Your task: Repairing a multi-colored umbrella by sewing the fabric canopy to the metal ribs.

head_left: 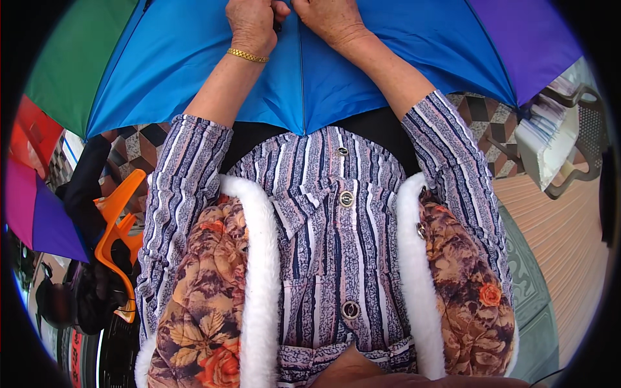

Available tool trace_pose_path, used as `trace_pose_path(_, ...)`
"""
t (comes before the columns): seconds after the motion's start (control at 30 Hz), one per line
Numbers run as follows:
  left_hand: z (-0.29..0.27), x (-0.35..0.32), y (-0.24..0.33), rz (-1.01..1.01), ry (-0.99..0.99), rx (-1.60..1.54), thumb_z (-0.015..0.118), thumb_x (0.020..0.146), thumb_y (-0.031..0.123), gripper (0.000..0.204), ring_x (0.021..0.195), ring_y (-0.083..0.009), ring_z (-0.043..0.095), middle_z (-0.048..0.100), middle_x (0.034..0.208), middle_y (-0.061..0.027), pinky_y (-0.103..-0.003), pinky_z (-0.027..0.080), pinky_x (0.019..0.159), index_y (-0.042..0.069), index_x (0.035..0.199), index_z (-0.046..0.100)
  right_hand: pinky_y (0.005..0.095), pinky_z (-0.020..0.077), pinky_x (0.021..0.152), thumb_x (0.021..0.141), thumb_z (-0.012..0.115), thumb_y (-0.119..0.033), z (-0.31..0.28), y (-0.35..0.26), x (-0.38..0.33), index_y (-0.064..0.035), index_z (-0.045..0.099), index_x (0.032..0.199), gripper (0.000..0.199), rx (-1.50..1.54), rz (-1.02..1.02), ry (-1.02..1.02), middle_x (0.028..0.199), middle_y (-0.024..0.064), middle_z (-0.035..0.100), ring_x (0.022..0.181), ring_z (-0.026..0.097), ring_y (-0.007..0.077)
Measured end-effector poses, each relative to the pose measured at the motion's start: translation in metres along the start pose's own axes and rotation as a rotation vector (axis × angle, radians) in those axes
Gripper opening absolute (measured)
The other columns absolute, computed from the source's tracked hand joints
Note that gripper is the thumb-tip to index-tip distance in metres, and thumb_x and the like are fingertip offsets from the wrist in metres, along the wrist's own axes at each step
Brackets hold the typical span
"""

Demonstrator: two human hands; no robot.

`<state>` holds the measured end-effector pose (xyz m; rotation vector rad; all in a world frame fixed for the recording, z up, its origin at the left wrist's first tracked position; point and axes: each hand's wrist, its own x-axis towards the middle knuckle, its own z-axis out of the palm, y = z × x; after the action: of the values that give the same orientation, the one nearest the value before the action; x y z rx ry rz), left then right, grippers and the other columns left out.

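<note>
Blue-panelled fabric umbrella (284, 84) at 12 o'clock, spread out. Should be light, slick, floppy; take hold along the centre seam (302, 84). Seam points to 6; visible long axis runs 9-to-3. Left hand (252, 26) at 11, right hand (333, 22) at 12, both curled; fingertips cropped, can't tell what they pinch.

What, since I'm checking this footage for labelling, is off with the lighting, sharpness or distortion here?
All in the head view: fisheye black corners, with lines seeming to bend on the ribbed surface at right; soft light, no obvious hard shadow on the umbrella; gold bracelet fairly sharp; left hand and right hand cut off by the top edge.
</note>
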<state>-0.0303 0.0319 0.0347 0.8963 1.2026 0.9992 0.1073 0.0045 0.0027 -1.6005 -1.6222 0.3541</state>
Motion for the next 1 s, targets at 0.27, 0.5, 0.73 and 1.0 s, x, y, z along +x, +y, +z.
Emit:
trace_pose_path(0.27, -0.001, -0.002, 0.0, 0.035, 0.019, -0.037, 0.059, 0.099, 0.015, 0.018, 0.044, -0.0131, 0.049, 0.057, 0.057, -0.0027, -0.027, 0.04, 0.042, 0.005, 0.086, 0.066, 0.0546, 0.0543, 0.073, 0.087, 0.061, -0.017, -0.008, -0.011, 0.0, -0.004, 0.061, 0.083, 0.014, -0.051, 0.021, -0.072, 0.086, 0.0216, 0.064, 0.08, 0.064, 0.0453)
trace_pose_path(0.5, 0.003, -0.001, 0.002, -0.018, 0.051, -0.028, 0.06, 0.099, 0.016, 0.017, 0.044, -0.0127, 0.05, 0.058, 0.057, -0.0025, -0.027, 0.039, 0.042, 0.006, 0.087, 0.066, 0.0528, 0.0521, 0.07, 0.084, 0.059, -0.01, -0.029, 0.004, 0.003, -0.0032, 0.059, 0.081, 0.007, 0.204, -0.025, -0.093, 0.083, 0.0223, 0.063, 0.078, 0.064, 0.0436)
trace_pose_path(0.73, 0.004, -0.004, 0.002, -0.021, 0.035, -0.018, 0.061, 0.099, 0.016, 0.017, 0.045, -0.0122, 0.05, 0.058, 0.058, -0.0025, -0.027, 0.039, 0.042, 0.006, 0.085, 0.066, 0.0509, 0.0515, 0.07, 0.084, 0.057, -0.005, -0.031, 0.008, -0.001, -0.0029, 0.059, 0.087, 0.004, 0.316, 0.029, -0.158, 0.082, 0.0227, 0.063, 0.079, 0.063, 0.0443)
trace_pose_path(1.0, -0.001, -0.004, 0.003, 0.004, 0.024, -0.007, 0.063, 0.098, 0.016, 0.016, 0.046, -0.0113, 0.051, 0.058, 0.059, -0.0013, -0.026, 0.038, 0.044, 0.006, 0.086, 0.067, 0.049, 0.0524, 0.073, 0.086, 0.06, -0.003, -0.025, 0.002, -0.01, -0.0039, 0.062, 0.091, 0.005, 0.169, -0.21, -0.081, 0.087, 0.0199, 0.061, 0.083, 0.063, 0.0423)
